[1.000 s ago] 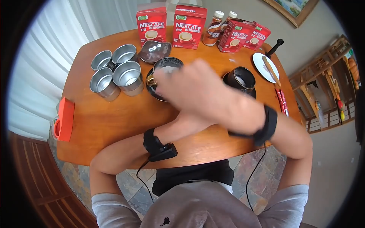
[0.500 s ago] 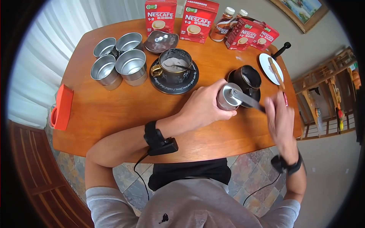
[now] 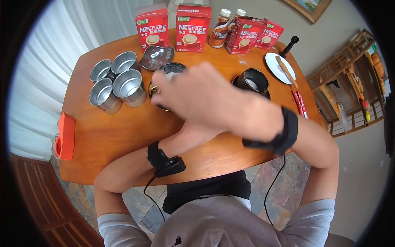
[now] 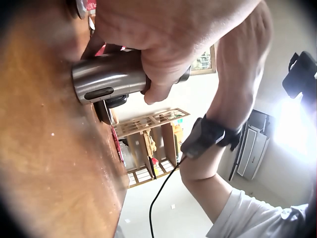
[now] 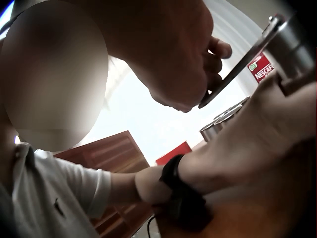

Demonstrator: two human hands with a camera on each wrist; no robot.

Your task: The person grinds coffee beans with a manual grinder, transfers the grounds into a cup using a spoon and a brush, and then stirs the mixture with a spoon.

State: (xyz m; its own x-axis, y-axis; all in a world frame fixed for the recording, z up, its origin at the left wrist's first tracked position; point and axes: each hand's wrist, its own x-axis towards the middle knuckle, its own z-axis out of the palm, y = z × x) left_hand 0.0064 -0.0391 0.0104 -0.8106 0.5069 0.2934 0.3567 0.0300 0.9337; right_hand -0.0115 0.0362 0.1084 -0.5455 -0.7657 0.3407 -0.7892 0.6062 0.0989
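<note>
A metal hand-crank coffee grinder (image 4: pixel 111 77) stands low over the table in the left wrist view, my left hand (image 4: pixel 163 34) wrapped around its body. From above, my right hand (image 3: pixel 201 90) crosses over it and hides both the grinder and most of the left hand. In the right wrist view the right hand (image 5: pixel 183 64) has its fingers curled at the outer end of the grinder's crank arm (image 5: pixel 242 64). Behind the hands sits a black cup (image 3: pixel 177 66) with a gold handle and pale powder inside, partly covered. Another black cup (image 3: pixel 252 84) stands right on its saucer.
Several steel cups (image 3: pixel 129 88) and a dark glossy dish (image 3: pixel 157 57) stand at back left. Red Nescafé boxes (image 3: pixel 192 31) and bottles (image 3: pixel 219 33) line the far edge. A white plate (image 3: pixel 272 68), red sachets (image 3: pixel 299 103) and an orange-red object (image 3: pixel 67 136) lie near the sides.
My right hand was over the left arm, swung out right with the crank, and is now back across to the left. The left hand keeps its hold on the grinder. The head view shifts slightly.
</note>
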